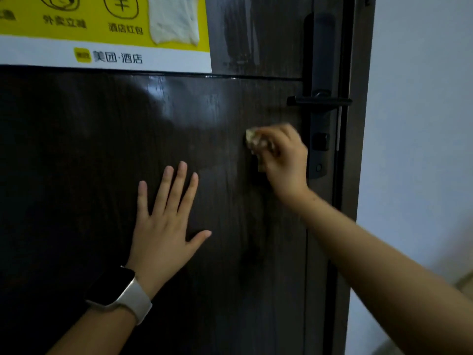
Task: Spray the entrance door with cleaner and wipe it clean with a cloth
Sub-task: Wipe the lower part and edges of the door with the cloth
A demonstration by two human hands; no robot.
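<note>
The dark brown entrance door [102,155] fills the view, with wet, shiny streaks near its upper middle. My right hand [281,160] grips a small crumpled pale cloth [252,138] and holds it against the door, just left of the lock plate and below the handle. My left hand [166,221] lies flat on the door with fingers spread, lower and to the left; a watch with a white strap sits on that wrist. No spray bottle is in view.
A black lever handle [320,101] and long lock plate [320,139] stand at the door's right edge. A yellow and white poster [107,55] is stuck at the top left. The door frame [355,149] and a pale wall [419,124] lie to the right.
</note>
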